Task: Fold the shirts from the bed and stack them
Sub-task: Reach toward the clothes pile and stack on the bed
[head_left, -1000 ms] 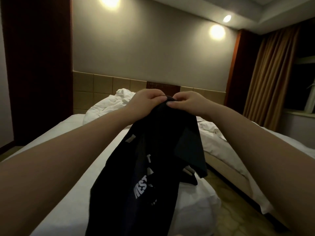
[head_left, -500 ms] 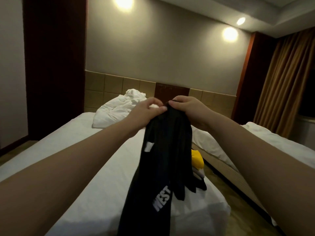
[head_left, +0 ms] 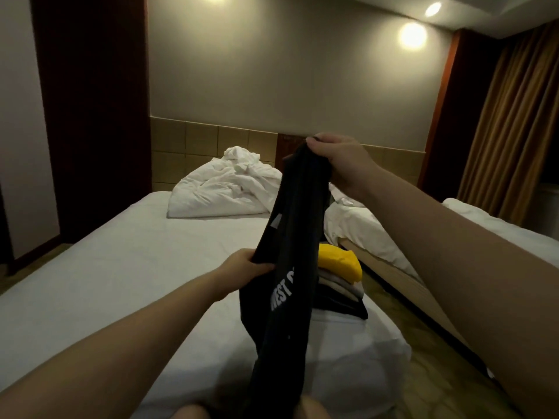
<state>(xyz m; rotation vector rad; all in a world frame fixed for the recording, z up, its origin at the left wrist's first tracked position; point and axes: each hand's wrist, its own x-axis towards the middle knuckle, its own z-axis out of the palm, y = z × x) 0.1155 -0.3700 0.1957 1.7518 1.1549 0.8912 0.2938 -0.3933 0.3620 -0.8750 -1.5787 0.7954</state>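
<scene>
The right hand [head_left: 338, 160] is raised over the bed [head_left: 121, 267], its fingers [head_left: 320, 140] curled tight over the bunched top of a black shirt [head_left: 290, 237], so the cloth comes out from under the fingertips and hangs down as one long, narrow drape. Lower down, the left hand [head_left: 242, 267] grips the shirt's left edge about midway along its length; the fabric lies across the fingers, which are closed on it, with the thumb on the near side. White lettering runs along the shirt just below and to the right of that hand, partly folded out of sight. The lower end of the shirt drops past the foot of the mattress to the bottom of the view. Behind the shirt, near the bed's right edge, sits a stack of folded shirts [head_left: 341, 291] with a yellow shirt [head_left: 338, 261] on top. A crumpled white duvet [head_left: 223, 189] lies at the head of the bed.
</scene>
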